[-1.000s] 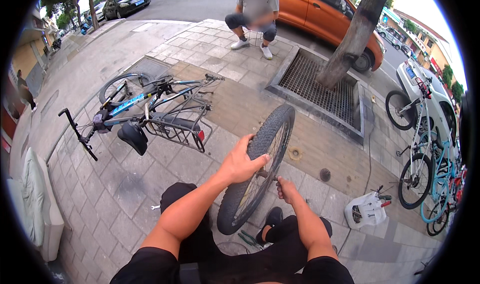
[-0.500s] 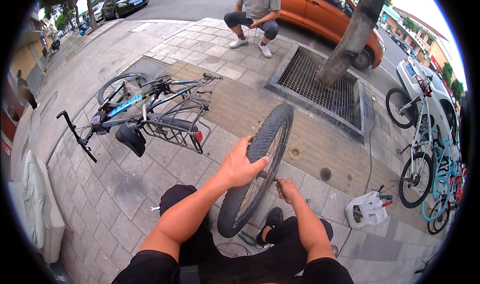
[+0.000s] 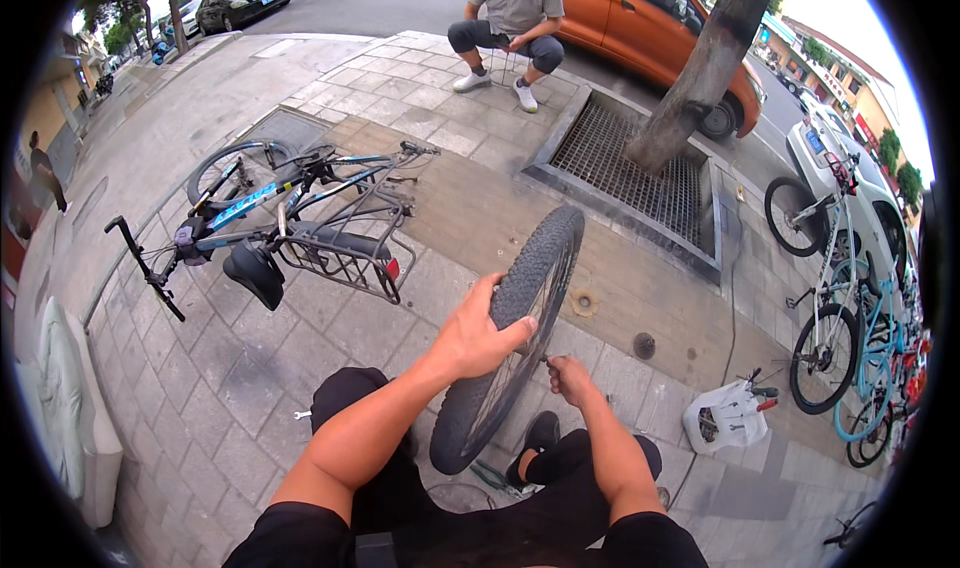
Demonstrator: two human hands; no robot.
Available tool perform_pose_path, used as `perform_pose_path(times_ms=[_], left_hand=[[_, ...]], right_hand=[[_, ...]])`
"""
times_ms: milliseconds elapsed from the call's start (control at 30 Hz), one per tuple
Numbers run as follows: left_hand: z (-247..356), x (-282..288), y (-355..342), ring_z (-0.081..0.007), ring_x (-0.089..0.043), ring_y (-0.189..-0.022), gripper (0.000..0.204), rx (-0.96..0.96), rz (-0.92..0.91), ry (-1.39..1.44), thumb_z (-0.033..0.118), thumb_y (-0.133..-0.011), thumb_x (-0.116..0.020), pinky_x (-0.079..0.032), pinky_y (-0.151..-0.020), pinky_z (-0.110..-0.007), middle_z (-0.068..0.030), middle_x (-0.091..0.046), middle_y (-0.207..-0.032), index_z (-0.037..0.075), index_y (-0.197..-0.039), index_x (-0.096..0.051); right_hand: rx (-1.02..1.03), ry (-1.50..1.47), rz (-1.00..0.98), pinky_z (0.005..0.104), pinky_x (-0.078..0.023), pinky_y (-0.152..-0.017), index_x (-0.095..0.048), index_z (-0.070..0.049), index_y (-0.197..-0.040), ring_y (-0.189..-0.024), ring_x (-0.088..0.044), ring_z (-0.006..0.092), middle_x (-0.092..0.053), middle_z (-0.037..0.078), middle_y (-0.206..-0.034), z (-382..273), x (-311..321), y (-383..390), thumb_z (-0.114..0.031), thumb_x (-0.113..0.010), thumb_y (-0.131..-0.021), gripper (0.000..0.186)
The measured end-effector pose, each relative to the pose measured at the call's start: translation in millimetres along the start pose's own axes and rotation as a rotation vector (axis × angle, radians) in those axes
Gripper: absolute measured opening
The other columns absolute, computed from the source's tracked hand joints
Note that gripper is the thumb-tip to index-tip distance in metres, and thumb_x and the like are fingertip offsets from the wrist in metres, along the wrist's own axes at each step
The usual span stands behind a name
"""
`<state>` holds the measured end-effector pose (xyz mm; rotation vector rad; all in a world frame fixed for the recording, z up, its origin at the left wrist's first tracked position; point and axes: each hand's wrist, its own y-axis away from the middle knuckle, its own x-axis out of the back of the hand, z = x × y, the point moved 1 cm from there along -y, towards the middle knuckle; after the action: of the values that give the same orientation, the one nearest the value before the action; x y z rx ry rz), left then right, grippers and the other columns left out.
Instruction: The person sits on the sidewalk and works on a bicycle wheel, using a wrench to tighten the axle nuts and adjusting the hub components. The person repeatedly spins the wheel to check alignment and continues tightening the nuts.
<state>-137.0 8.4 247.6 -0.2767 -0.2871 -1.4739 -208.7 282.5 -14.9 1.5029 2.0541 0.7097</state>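
Observation:
A bicycle wheel (image 3: 540,258) with a knobby black tyre stands tilted upright between my knees, seen nearly edge-on. My left hand (image 3: 483,333) is wrapped over the tyre's left side, thumb across the tread toward the spokes. At the right side of the hub, my right hand (image 3: 570,380) is closed, its fingertips pinched on a small dark piece by the axle. What that piece is, I cannot make out. Green-handled pliers (image 3: 495,476) lie on the paving by my shoe, partly hidden. A small wrench (image 3: 302,415) lies left of my knee.
A blue and black bicycle (image 3: 290,213) lies on its side, ahead left. A white tool container (image 3: 725,418) stands at right, near several parked bicycles (image 3: 825,358). Ahead are a tree grate (image 3: 640,173), a tree (image 3: 695,88) and a crouching person (image 3: 515,28). A cushioned seat (image 3: 75,418) is at left.
The view has shifted slightly, moving the surroundings a little to the left. The wheel looks turned a bit more edge-on. Both hands keep their places on it.

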Motion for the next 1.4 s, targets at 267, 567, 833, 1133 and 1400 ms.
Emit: perform_pose_path(times_ms=[267,567,833,1133,1400], left_hand=[[-10,-1,1,-0.0431,-0.055,-0.129,0.085,-0.075,0.036,-0.090,0.040,-0.086,-0.074,-0.043,-0.109,-0.044,-0.0337,-0.054,-0.136,-0.011,-0.145,-0.039],[-12,-23,0,-0.0377,-0.061,-0.122,0.082,-0.109,0.098,-0.176,0.041,-0.085,-0.078,-0.047,-0.105,-0.042,-0.0306,-0.061,-0.129,-0.010,-0.140,-0.046],[4,-30,-4,-0.0297,-0.066,-0.110,0.084,-0.142,0.065,-0.137,0.044,-0.086,-0.077,-0.049,-0.098,-0.038,-0.0259,-0.066,-0.123,-0.009,-0.143,-0.046],[14,-29,-11,-0.0321,-0.058,-0.120,0.084,-0.304,0.086,-0.286,0.055,-0.091,-0.072,-0.042,-0.106,-0.039,-0.0258,-0.060,-0.130,-0.009,-0.141,-0.051],[9,-26,-40,-0.0230,-0.061,-0.113,0.074,-0.397,0.089,-0.324,0.041,-0.093,-0.076,-0.049,-0.096,-0.033,-0.0186,-0.060,-0.134,-0.006,-0.144,-0.050]], right_hand=[[0.008,0.108,0.042,0.0340,-0.035,-0.042,-0.061,-0.005,-0.085,-0.044,-0.044,0.0168,-0.049,0.003,-0.059,6,-6,2,-0.035,-0.053,-0.104,0.037],[0.657,0.260,0.731,0.0399,-0.049,-0.070,-0.064,0.004,-0.091,-0.072,-0.056,0.0201,-0.061,0.015,-0.073,3,-8,71,-0.031,-0.058,-0.103,0.038],[0.658,-0.135,0.772,0.0247,-0.042,-0.058,-0.067,0.002,-0.106,-0.065,-0.051,0.0055,-0.059,0.000,-0.074,36,-69,253,-0.025,-0.060,-0.104,0.027],[0.881,-0.514,1.351,0.0212,-0.032,-0.047,-0.062,-0.001,-0.100,-0.054,-0.043,0.0030,-0.051,-0.003,-0.067,96,12,432,-0.026,-0.053,-0.107,0.027],[-0.005,-0.367,1.457,0.0382,-0.052,-0.073,-0.070,0.005,-0.092,-0.075,-0.067,0.0256,-0.071,0.014,-0.084,371,101,315,-0.029,-0.066,-0.094,0.034]])
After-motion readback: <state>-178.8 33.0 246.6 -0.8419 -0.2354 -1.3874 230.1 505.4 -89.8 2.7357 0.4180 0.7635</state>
